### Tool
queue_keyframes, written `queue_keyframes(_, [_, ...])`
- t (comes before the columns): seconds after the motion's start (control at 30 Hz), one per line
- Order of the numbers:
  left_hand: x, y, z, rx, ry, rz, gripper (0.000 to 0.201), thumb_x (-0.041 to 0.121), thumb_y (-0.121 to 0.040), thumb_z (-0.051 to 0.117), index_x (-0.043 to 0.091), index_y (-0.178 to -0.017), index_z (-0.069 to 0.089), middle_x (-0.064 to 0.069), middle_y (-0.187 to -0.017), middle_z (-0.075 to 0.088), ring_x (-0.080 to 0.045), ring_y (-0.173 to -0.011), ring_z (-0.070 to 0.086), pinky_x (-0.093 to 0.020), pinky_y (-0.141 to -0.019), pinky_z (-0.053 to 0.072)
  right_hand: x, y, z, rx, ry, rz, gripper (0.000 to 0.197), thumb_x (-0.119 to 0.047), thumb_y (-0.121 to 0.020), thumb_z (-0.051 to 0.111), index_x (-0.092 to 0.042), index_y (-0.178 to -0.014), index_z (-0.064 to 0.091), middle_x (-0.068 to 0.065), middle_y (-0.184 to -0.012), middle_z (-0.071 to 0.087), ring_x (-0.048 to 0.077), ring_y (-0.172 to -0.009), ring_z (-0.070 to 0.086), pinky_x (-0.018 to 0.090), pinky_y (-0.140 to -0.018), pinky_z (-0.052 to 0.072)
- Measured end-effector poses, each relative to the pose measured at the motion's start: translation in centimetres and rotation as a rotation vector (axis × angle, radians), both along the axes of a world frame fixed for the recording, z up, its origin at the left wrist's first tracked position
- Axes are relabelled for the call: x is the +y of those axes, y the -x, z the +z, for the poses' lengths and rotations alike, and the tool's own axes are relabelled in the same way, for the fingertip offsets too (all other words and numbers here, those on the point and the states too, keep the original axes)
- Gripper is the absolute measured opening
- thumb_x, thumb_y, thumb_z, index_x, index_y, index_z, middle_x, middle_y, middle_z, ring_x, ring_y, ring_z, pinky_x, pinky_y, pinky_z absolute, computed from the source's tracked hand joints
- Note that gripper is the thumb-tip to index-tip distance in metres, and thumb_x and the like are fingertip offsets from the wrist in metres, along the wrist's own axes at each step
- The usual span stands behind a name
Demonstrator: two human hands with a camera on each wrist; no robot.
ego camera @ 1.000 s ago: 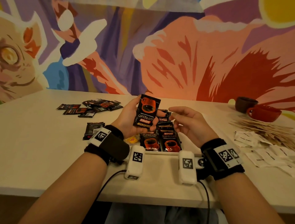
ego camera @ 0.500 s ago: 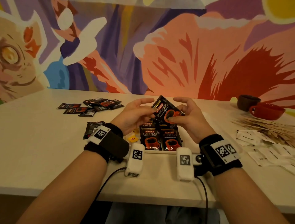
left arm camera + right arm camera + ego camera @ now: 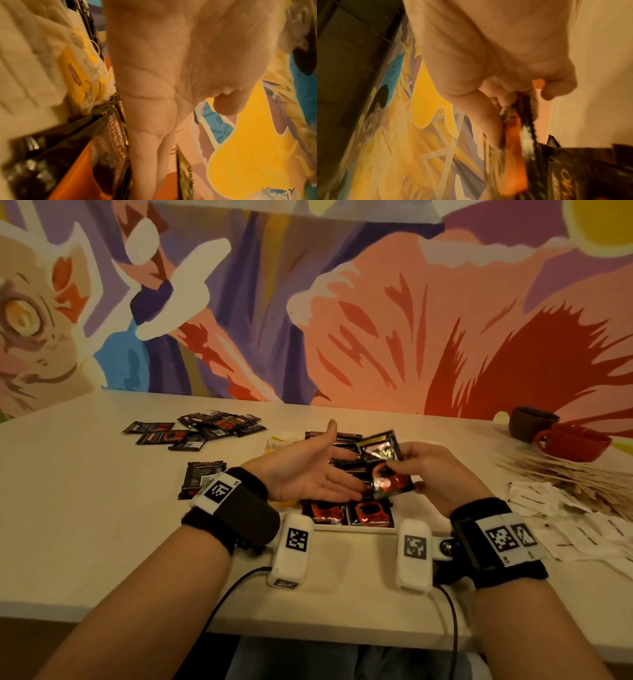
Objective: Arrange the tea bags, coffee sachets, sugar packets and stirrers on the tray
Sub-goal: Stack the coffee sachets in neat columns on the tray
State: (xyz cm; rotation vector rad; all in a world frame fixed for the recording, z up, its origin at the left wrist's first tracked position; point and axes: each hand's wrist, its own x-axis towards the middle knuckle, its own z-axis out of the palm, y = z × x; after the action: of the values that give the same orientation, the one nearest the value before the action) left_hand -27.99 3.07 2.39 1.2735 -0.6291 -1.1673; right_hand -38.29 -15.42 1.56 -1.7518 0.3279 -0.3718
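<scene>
Glossy foil on the held coffee sachet (image 3: 385,463), catching glare; same shiny film on the sachets in the tray (image 3: 346,513) and the loose pile (image 3: 205,428). Matt white paper on the sugar packets (image 3: 534,496). Pale bare wood for the stirrers (image 3: 561,475). Smooth matt tabletop (image 3: 85,525). Glazed ceramic red cup (image 3: 575,443). Soft black cloth wristbands (image 3: 239,518).

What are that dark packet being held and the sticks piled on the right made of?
The coffee sachet in the right hand looks like glossy foil-lined plastic: it glints and crinkles. The stirrers look like thin bare wood, pale tan and matte, though too small to be sure.
</scene>
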Motion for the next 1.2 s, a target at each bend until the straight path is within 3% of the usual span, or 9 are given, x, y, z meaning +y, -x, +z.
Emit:
queue_keyframes(0.13, [-0.2, -0.6, -0.2, 0.022, 0.0, 0.046, 0.085, 0.069, -0.084, 0.027, 0.01, -0.146, 0.028, -0.031, -0.137, 0.045, -0.04, -0.126, 0.047, -0.04, -0.102, 0.042, 0.4, -0.1, -0.1, 0.134, 0.001, 0.08, 0.017, 0.007, -0.081, 0.061, -0.01, -0.083, 0.058, 0.009, -0.074, 0.065, 0.025, -0.072, 0.061, 0.035, -0.071, 0.047])
queue_keyframes(0.27, [-0.2, -0.3, -0.1, 0.014, 0.006, 0.084, 0.082, 0.068, -0.088, 0.024, 0.01, -0.146, 0.027, -0.032, -0.144, 0.033, -0.04, -0.134, 0.037, -0.04, -0.104, 0.038, 0.6, -0.2, -0.3, 0.214, -0.001, 0.113, 0.02, 0.012, -0.079, 0.06, -0.007, -0.083, 0.054, 0.012, -0.075, 0.064, 0.025, -0.072, 0.062, 0.038, -0.074, 0.051])
queue_keyframes(0.4, [-0.2, -0.3, 0.1, -0.045, 0.111, 0.219, 0.07, 0.061, -0.093, 0.025, 0.008, -0.136, 0.041, -0.024, -0.138, 0.046, -0.033, -0.128, 0.047, -0.036, -0.101, 0.043, 1.0, -0.2, -0.2, 0.259, -0.029, 0.117, 0.027, 0.015, -0.075, 0.062, -0.006, -0.087, 0.051, 0.009, -0.076, 0.062, 0.019, -0.069, 0.063, 0.028, -0.059, 0.052])
queue_keyframes(0.5, [0.3, -0.5, 0.7, -0.074, 0.304, 0.396, 0.053, 0.05, -0.097, 0.031, 0.007, -0.12, 0.052, -0.021, -0.13, 0.055, -0.029, -0.121, 0.055, -0.034, -0.1, 0.045, 0.7, 0.0, -0.2, 0.296, 0.077, 0.041, 0.044, 0.002, -0.072, 0.074, -0.012, -0.106, 0.049, 0.005, -0.087, 0.055, 0.016, -0.073, 0.054, 0.027, -0.057, 0.042])
queue_keyframes(0.67, [4.1, -2.8, 2.4, -0.115, 0.499, 0.647, 0.032, 0.031, -0.098, 0.043, 0.006, -0.112, 0.056, -0.018, -0.12, 0.063, -0.027, -0.111, 0.062, -0.034, -0.093, 0.051, 1.0, 0.0, 0.7, 0.202, 0.2, -0.113, 0.062, -0.028, -0.074, 0.077, -0.023, -0.126, 0.043, 0.006, -0.122, 0.04, 0.022, -0.106, 0.045, 0.03, -0.074, 0.037])
queue_keyframes(0.8, [10.1, -6.0, 3.4, -0.337, 0.286, 0.832, 0.018, 0.015, -0.095, 0.051, 0.009, -0.11, 0.059, -0.01, -0.108, 0.066, -0.023, -0.104, 0.061, -0.027, -0.083, 0.055, 3.8, -1.4, 3.1, 0.081, 0.254, -0.046, 0.045, -0.026, -0.081, 0.07, -0.019, -0.121, 0.05, 0.003, -0.111, 0.048, 0.011, -0.087, 0.051, 0.021, -0.061, 0.038])
queue_keyframes(0.9, [14.2, -8.6, 3.4, -0.513, -0.047, 0.902, 0.012, 0.012, -0.094, 0.054, 0.012, -0.103, 0.061, -0.011, -0.11, 0.064, -0.023, -0.102, 0.06, -0.025, -0.079, 0.053, 7.4, -3.1, 5.2, 0.053, 0.394, 0.085, 0.031, -0.025, -0.084, 0.067, -0.018, -0.113, 0.057, -0.001, -0.097, 0.055, 0.006, -0.077, 0.053, 0.015, -0.056, 0.04])
queue_keyframes(1.07, [18.4, -12.2, 3.7, -0.616, -0.51, 0.821, 0.025, 0.017, -0.095, 0.053, 0.011, -0.119, 0.059, -0.008, -0.122, 0.053, -0.021, -0.108, 0.048, -0.036, -0.087, 0.041, 14.7, -8.1, 7.3, 0.206, 0.543, 0.453, 0.032, -0.024, -0.087, 0.063, -0.016, -0.118, 0.057, -0.007, -0.098, 0.056, 0.01, -0.09, 0.056, 0.02, -0.073, 0.049])
queue_keyframes(1.2, [19.7, -14.3, 4.1, -0.664, -0.667, 0.765, 0.035, 0.022, -0.096, 0.053, 0.016, -0.13, 0.053, -0.005, -0.14, 0.044, -0.027, -0.131, 0.038, -0.045, -0.096, 0.036, 19.2, -13.1, 7.8, 0.521, 0.486, 0.5, 0.047, -0.015, -0.088, 0.063, -0.005, -0.131, 0.045, 0.014, -0.124, 0.052, 0.028, -0.113, 0.054, 0.043, -0.094, 0.05])
